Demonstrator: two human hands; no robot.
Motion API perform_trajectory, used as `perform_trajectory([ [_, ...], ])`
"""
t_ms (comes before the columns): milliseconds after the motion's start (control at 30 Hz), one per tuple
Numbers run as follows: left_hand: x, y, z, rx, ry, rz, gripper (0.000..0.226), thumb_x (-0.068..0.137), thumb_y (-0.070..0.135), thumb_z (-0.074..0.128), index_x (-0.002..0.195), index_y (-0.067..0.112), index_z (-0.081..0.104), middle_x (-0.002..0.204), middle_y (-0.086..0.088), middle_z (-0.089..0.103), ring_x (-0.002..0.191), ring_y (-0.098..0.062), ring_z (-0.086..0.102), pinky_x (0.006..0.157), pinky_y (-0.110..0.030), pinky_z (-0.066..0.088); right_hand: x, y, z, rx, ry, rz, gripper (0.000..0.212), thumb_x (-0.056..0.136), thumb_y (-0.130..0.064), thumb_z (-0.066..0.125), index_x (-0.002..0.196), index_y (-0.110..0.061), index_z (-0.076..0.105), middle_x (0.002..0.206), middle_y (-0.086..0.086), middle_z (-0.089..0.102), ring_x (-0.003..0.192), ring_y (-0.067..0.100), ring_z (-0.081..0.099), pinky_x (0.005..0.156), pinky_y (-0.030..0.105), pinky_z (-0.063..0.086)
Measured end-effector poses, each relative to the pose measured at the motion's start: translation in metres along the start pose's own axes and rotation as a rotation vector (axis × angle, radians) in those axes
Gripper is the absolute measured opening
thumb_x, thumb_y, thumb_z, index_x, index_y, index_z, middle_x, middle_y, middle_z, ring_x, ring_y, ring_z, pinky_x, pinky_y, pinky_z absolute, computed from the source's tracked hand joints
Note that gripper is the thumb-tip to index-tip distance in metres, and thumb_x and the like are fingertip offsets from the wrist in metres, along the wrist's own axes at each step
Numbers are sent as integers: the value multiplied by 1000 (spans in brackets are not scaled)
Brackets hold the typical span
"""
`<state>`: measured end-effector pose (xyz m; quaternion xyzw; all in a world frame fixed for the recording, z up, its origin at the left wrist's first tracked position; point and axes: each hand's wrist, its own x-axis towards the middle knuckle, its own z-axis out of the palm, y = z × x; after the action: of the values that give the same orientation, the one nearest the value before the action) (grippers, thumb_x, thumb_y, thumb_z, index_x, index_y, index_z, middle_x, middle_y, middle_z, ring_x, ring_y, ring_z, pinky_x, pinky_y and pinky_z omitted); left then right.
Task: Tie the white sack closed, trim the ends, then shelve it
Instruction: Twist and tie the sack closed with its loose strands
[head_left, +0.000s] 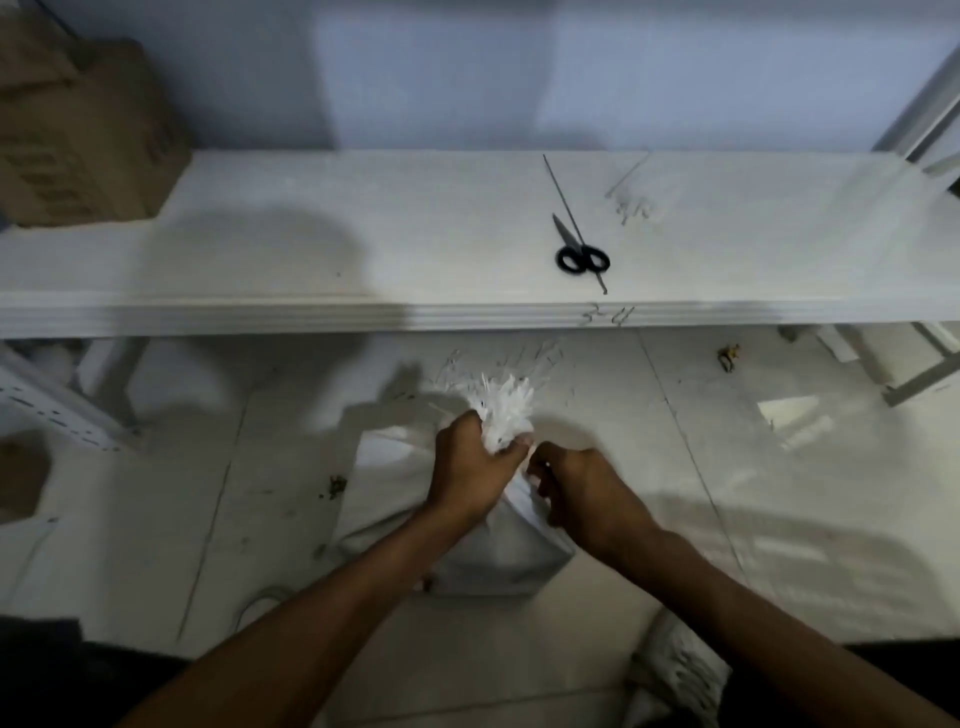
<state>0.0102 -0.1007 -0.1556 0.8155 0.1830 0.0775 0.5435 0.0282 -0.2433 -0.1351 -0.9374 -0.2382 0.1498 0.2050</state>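
Note:
A white sack (498, 558) stands on the tiled floor below the shelf. Its mouth is gathered into a frayed white tuft (506, 402). My left hand (470, 465) is clenched around the sack's neck just under the tuft. My right hand (576, 491) is closed beside it at the neck, pinching white material; whether that is a tie or sack cloth is unclear. Black-handled scissors (581, 250) lie on the white shelf (260, 249), with a thin dark rod (563, 195) lying across them.
A cardboard box (78, 130) sits on the shelf's left end. Loose white strands (631, 195) lie on the shelf at the right. A metal rack upright (919, 104) rises at the far right. Another white bundle (675, 670) lies on the floor near my right arm.

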Motion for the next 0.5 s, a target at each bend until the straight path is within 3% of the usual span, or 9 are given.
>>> perform_trajectory([
  [100,-2,-1,-3,81,-53,42,44,71,45,74,91,5,67,89,-10,74,89,-25,70,78,-44,56,0,7,7,8,15,-5,31,73,2,63,103,-7,60,88,12,71,77,31,68,69,45,57],
  [233,4,4,-28,439,-95,215,52,65,63,72,80,15,54,93,0,62,103,-24,55,87,-41,48,2,7,13,33,120,-77,8,87,-8,55,94,-10,58,77,10,70,64,29,65,61,45,55],
  [333,6,12,-60,562,-266,207,81,52,80,70,113,29,55,120,10,58,120,-15,49,103,-40,40,3,5,10,55,149,-104,10,92,-16,52,97,-13,61,82,10,72,68,28,66,64,44,55],
  [400,7,13,-80,474,-455,98,104,49,79,74,139,38,39,142,13,51,128,-13,49,109,-42,40,3,4,8,43,163,-102,17,94,-18,52,106,-16,64,95,10,74,78,29,68,69,43,57],
  [500,11,12,-103,434,-592,85,104,52,61,86,142,36,41,143,7,53,125,-13,53,104,-37,47,3,3,5,21,176,-94,20,95,-20,51,109,-19,65,99,8,75,82,28,69,70,39,56],
])
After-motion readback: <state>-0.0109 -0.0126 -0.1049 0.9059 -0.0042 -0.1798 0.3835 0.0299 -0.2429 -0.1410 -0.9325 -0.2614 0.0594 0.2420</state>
